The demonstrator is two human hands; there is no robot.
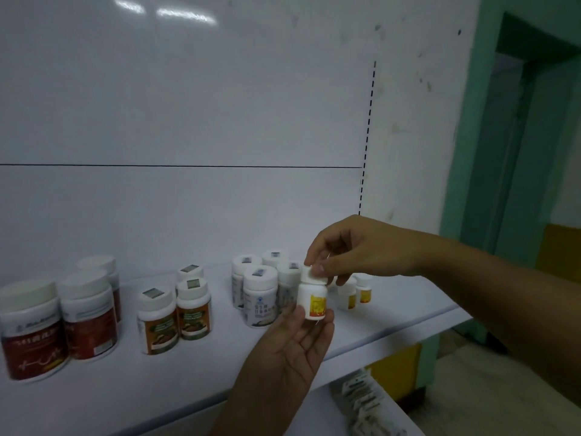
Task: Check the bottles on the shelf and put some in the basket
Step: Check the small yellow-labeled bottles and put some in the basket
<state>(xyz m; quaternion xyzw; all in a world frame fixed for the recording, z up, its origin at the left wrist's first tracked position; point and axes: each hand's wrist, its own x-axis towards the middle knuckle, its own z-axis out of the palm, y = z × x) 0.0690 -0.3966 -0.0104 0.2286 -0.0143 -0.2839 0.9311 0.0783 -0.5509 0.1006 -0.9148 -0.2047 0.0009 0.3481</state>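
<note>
Small white bottle (pixel 312 302), yellow label, held upright just above the shelf (pixel 204 372) front. Left hand (pixel 289 350) palm-up, thumb and fingertips pinching its base; right hand (pixel 355 253) pinches the cap (pixel 309 278).

I honestly can't read any of it, print on the red jars (pixel 34 344) too blurry, yellow label on the small white bottle (pixel 306 297) just a smear

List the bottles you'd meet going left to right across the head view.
red-labelled jars → orange-and-green-labelled bottles → blue-and-white-labelled bottles → held yellow-labelled bottle → small yellow-labelled bottles
</note>
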